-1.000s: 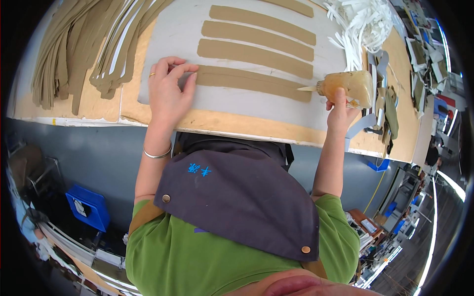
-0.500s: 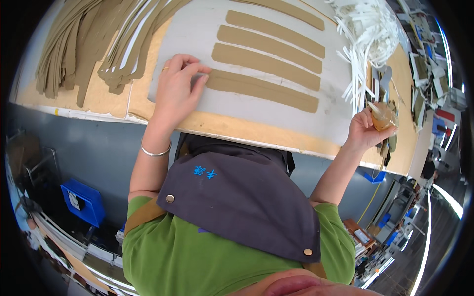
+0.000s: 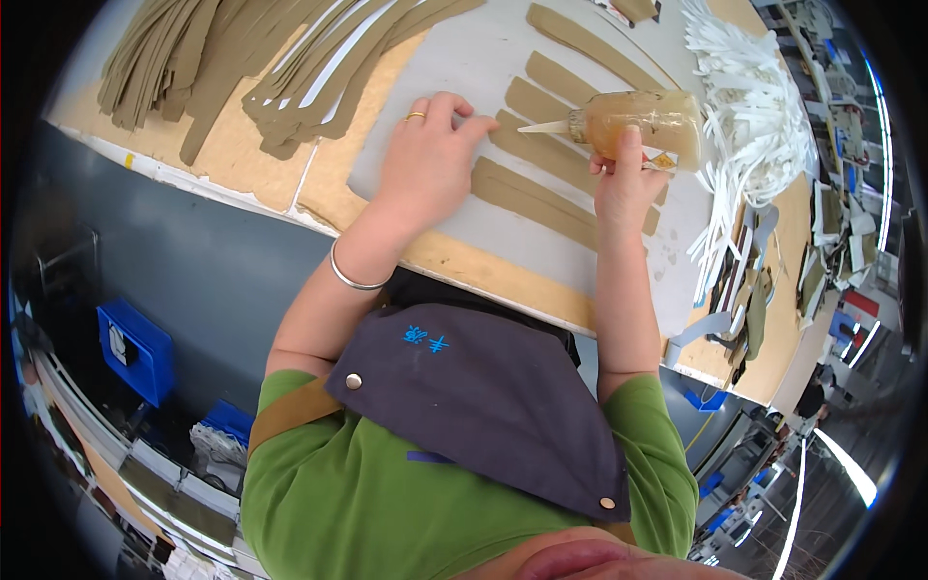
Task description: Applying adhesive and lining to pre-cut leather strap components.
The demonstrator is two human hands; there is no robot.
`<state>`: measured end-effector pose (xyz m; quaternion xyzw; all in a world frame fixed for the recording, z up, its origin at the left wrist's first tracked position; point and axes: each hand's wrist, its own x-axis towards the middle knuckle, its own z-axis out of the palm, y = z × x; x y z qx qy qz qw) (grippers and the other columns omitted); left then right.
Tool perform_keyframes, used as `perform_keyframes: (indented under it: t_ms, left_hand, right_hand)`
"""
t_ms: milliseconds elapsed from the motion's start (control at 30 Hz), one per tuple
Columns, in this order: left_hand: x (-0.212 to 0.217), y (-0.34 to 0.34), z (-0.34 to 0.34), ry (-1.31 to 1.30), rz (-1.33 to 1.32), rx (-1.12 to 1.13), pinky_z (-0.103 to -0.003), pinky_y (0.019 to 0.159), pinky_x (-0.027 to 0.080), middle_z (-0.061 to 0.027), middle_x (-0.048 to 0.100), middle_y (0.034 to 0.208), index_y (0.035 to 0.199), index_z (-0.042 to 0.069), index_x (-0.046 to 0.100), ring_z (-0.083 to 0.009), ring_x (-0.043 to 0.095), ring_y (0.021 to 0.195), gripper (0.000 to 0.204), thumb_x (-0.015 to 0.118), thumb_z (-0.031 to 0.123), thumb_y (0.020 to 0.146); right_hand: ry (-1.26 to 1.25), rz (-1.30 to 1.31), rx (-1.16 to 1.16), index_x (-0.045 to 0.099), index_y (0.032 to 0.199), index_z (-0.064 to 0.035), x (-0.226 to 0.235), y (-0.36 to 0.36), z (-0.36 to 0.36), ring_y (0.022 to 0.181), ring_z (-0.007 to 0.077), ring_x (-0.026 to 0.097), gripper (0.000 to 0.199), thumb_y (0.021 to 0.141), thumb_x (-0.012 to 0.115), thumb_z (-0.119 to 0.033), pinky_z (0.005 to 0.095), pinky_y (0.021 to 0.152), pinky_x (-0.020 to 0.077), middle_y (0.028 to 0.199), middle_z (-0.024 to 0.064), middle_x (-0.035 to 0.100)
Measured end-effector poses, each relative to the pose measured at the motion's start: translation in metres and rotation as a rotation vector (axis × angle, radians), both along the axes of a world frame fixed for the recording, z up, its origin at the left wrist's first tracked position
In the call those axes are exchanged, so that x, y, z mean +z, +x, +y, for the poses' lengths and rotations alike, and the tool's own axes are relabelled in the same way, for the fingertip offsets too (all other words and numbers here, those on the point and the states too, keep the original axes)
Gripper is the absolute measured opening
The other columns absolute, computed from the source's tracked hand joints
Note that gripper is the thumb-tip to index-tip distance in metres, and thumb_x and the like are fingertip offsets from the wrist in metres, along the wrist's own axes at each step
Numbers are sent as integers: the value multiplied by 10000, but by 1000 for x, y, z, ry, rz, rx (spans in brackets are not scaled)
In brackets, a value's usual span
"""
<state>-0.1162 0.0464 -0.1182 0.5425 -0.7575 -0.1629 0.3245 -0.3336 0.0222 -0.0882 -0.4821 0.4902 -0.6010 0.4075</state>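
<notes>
Bottle (image 3: 652,114) of amber-tinted liquid lies nearly level in the right hand (image 3: 626,179), gripped by thumb and fingers above the table (image 3: 474,269), inward from its near edge. Its pale nozzle (image 3: 546,128) points left, the tip over the second brown strip (image 3: 530,150) counted from that edge; whether it touches cannot be told. The left hand (image 3: 430,155) rests at this strip's left end, thumb and forefinger curved close together; whether they pinch it is unclear. The nearest brown strip (image 3: 532,205) lies between it and the table's near edge, and more lie farther back, all on a grey sheet (image 3: 435,60). Bottle and right hand stand in the way, hiding parts of several strips. Toward the table's left edge fan bundles of brown strips (image 3: 159,58); toward the right sits a heap of white strips (image 3: 759,116), with mixed scraps (image 3: 749,290) near the near right corner. The bottle's white label (image 3: 660,159) bears an orange diamond mark, its print too small to read; blue characters mark the dark apron (image 3: 474,406).
</notes>
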Motion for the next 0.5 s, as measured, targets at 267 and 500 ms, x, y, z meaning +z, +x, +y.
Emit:
perform_keyframes:
  t_ms: [267, 500]
  left_hand:
    - [2, 0, 3, -3, -30, 26, -379, 778, 458, -68, 572, 1079, 1090, 99, 690, -245, 563, 906, 391, 563, -79, 767]
    - [3, -1, 4, 13, -36, 21, -381, 792, 450, -63, 565, 1099, 1112, 98, 681, -245, 557, 934, 412, 567, -83, 760]
  right_hand:
    - [-21, 70, 7, 552, 1031, -2, 7, 20, -5, 569, 93, 546, 314, 836, 763, -126, 238, 461, 451, 799, 56, 609]
    - [-23, 153, -22, 546, 1098, -6, 9, 17, -6, 585, 95, 547, 395, 828, 781, -175, 236, 455, 447, 835, 61, 612]
